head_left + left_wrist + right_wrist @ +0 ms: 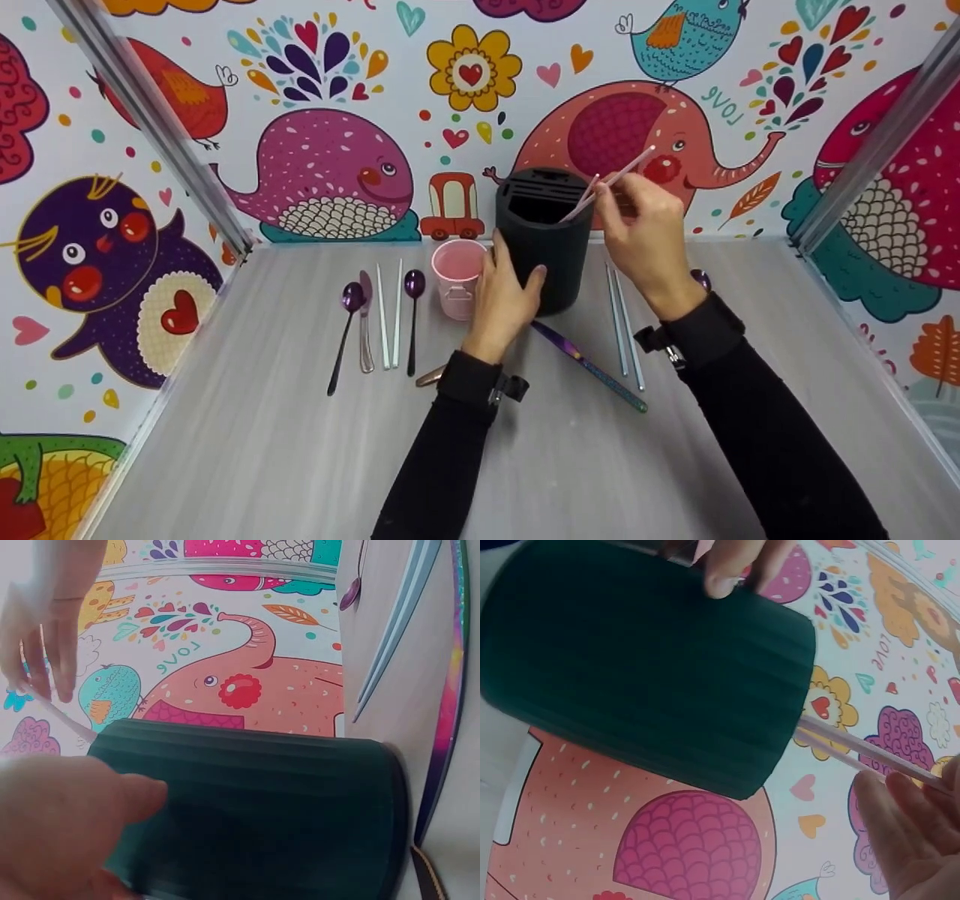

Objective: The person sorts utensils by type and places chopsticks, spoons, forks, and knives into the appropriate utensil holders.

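A dark utensil holder (559, 262) with a slotted top stands upright near the back wall. My left hand (504, 296) grips its left side, the thumb lying across the front. Above the rim, my right hand (646, 232) pinches a pair of pink chopsticks (631, 166). They slant, with their lower ends at the holder's opening; the right wrist view shows the chopsticks (866, 748) running from the fingers to the rim. Their tips are hidden inside. Beside the left hand sits a small pink bucket (454, 281), partly covered by the fingers.
Left of the bucket lie two dark purple spoons (414, 283), a table knife (365, 322) and pale chopsticks (397, 315). A rainbow-coloured knife (589, 366) lies before the holder, light blue chopsticks (619, 322) to its right. Another spoon (701, 279) shows behind the right wrist.
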### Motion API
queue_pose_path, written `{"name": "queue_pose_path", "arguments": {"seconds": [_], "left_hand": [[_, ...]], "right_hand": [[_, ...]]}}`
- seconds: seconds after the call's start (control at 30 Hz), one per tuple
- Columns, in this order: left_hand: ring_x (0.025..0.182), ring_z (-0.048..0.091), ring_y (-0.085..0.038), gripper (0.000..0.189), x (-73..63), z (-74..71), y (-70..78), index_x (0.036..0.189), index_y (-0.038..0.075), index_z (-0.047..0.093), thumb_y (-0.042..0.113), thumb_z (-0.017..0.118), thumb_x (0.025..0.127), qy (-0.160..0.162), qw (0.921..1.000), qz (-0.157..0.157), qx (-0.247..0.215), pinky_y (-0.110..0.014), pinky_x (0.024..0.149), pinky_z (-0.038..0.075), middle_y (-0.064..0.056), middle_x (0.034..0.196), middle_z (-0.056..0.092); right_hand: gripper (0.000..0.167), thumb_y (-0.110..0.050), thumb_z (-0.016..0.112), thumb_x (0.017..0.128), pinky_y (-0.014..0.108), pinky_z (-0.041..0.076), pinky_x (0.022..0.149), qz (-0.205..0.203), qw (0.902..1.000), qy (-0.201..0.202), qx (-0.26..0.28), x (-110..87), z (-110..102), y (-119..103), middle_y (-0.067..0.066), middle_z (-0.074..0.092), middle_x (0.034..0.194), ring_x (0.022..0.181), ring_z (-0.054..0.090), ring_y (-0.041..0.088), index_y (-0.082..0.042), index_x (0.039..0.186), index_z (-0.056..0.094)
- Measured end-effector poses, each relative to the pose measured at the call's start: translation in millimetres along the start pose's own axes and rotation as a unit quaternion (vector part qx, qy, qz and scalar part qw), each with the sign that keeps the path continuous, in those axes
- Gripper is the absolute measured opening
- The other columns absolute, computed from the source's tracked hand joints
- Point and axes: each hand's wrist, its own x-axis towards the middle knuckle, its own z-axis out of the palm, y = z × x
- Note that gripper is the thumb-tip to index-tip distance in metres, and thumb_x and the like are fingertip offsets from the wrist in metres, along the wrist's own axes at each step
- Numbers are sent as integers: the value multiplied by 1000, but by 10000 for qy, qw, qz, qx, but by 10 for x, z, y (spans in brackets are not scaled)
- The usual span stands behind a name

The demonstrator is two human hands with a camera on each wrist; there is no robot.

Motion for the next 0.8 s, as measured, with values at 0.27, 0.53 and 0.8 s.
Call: {"name": "queue_pose_path", "arguments": {"seconds": [0.27, 0.53, 0.8], "left_hand": [[163, 42, -39, 94, -6, 10, -5, 179, 11, 12, 42, 67, 109, 58, 9999, 70, 84, -56, 135, 35, -23, 180, 30], [162, 43, -40, 95, 6, 4, -27, 179, 10, 12, 43, 67, 109, 120, 9997, 125, 146, -56, 134, 36, -23, 179, 32], [162, 43, -40, 94, 10, 17, -8, 178, 9, 13, 43, 67, 109, 119, 9997, 127, 195, -57, 134, 35, -23, 179, 32]], "right_hand": [[23, -21, 72, 106, 42, 60, 75, 364, 9971, -247, -627, -23, 100, 57, 17, 79, 90, 80, 74, 31, -1, 103, 82], [22, -21, 77, 103, 44, 61, 73, 581, 9945, -478, -726, -35, 275, 117, 17, 80, 88, 79, 76, 33, 0, 97, 82], [21, -24, 75, 103, 38, 46, 69, 974, 9903, -572, -803, -143, 417, 176, 14, 72, 85, 76, 66, 29, -3, 98, 77]]}}
